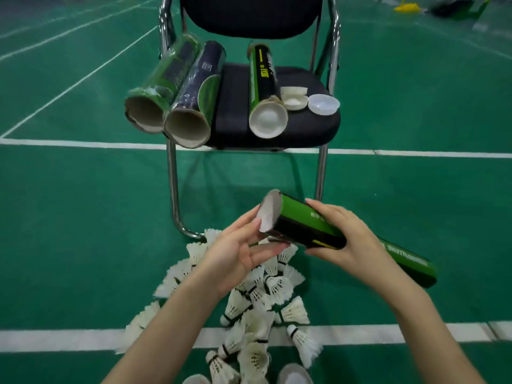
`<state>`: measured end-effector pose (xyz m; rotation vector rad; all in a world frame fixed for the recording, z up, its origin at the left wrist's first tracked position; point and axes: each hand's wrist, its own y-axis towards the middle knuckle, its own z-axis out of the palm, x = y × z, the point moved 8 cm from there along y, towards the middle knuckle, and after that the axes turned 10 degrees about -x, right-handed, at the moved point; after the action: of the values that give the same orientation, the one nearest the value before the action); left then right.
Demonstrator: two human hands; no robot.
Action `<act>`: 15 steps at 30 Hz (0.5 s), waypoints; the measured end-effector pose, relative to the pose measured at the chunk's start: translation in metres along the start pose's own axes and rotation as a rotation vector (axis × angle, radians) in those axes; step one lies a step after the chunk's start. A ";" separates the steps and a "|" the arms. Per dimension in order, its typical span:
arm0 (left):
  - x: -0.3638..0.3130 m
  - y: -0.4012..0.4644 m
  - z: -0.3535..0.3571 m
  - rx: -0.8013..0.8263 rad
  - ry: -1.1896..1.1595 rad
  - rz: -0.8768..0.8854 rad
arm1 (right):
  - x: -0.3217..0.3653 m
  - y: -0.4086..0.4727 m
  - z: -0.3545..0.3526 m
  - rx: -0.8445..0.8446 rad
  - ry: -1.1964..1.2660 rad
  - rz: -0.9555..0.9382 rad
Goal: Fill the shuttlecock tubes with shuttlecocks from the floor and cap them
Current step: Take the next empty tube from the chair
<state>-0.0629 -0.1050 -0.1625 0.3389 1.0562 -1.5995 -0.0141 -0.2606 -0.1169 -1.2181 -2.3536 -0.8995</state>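
Note:
My right hand point(342, 236) grips a green and black shuttlecock tube point(307, 223) around its middle, tilted with its mouth up and to the left. White shows inside the mouth. My left hand point(238, 245) is at that end, thumb by the rim and straight fingers under it, holding nothing that I can see. Below my hands, several white feather shuttlecocks point(263, 295) lie in a pile on the green floor. A black chair point(304, 128) holds two open tubes point(166, 87) point(196, 90), a third tube point(263, 79) with a white end, and loose white caps point(294, 97) point(323, 104).
The chair's chrome legs point(173, 189) stand right behind the pile. White court lines point(69, 339) cross the floor in front of and behind the shuttlecocks. My shoe tips point(293, 375) show at the bottom edge. Yellow and dark items point(407, 7) lie far back right.

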 end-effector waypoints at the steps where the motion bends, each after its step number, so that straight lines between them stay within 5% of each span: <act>1: 0.009 0.008 -0.007 -0.021 0.003 -0.018 | -0.009 -0.002 0.011 0.020 0.007 0.023; 15: 0.093 0.070 -0.095 -0.191 0.031 -0.106 | -0.081 -0.037 0.123 0.244 -0.022 0.255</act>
<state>-0.0597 -0.0882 -0.3120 0.1823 1.2579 -1.5760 0.0008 -0.2428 -0.2674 -1.3877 -2.1818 -0.5035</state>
